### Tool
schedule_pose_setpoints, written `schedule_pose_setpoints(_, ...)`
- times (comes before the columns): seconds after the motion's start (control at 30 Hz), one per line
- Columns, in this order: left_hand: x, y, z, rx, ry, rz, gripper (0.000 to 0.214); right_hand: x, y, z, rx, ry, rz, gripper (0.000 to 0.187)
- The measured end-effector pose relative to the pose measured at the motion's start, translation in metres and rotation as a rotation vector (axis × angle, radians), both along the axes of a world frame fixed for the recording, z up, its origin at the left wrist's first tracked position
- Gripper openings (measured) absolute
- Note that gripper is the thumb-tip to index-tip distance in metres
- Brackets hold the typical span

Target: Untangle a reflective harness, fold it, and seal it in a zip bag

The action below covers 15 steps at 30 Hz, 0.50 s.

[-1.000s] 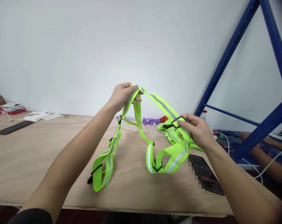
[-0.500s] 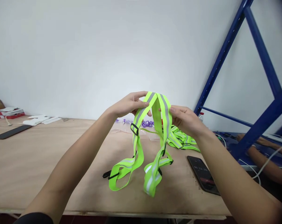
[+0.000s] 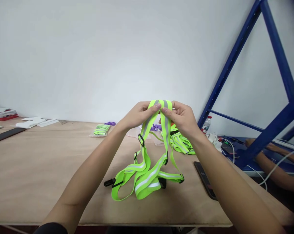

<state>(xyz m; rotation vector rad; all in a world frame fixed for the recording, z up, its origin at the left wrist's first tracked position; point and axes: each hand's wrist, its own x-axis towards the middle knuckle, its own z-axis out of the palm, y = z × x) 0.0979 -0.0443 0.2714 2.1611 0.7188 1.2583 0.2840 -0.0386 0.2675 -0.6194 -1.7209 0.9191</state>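
Observation:
A neon-green reflective strap harness (image 3: 147,174) with grey stripes and black buckles hangs from both of my hands above the wooden table (image 3: 39,175). My left hand (image 3: 140,114) pinches the top fold of the straps from the left. My right hand (image 3: 182,117) pinches the same fold from the right, fingertips nearly touching the left hand's. The lower loops of the harness rest bunched on the table.
More green straps (image 3: 181,143) lie piled behind my right hand, and a bagged one (image 3: 101,130) sits at the back. A black phone (image 3: 205,180) lies by my right forearm. Purple pieces (image 3: 155,127), papers (image 3: 34,123), a blue rack (image 3: 259,97) and another person's arm (image 3: 278,172) are nearby.
My hands have come together, from wide apart to pinching one fold. The harness has folded in half and its loops have settled lower on the table.

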Motion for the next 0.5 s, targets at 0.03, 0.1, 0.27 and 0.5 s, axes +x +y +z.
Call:
schedule_pose_setpoints(0.03, -0.001, 0.001, -0.003, 0.013, -0.023, 0.029, 0.044, -0.001, -0.001, -0.008, -0.032, 0.004, 0.019, 0.045)
schedule_pose_setpoints(0.1, -0.003, 0.000, -0.009, 0.044, -0.057, 0.100, 0.043, -0.002, -0.006, -0.032, -0.113, -0.007, 0.087, 0.043)
schedule_pose_setpoints(0.27, -0.014, -0.014, -0.023, 0.085, -0.115, 0.123, 0.039, 0.002, -0.024, -0.110, -0.334, -0.156, 0.289, 0.036)
schedule_pose_setpoints(0.5, -0.023, -0.019, -0.038, -0.111, -0.379, 0.033, 0.041, 0.011, -0.036, -0.144, -0.339, -0.169, -0.062, 0.035)
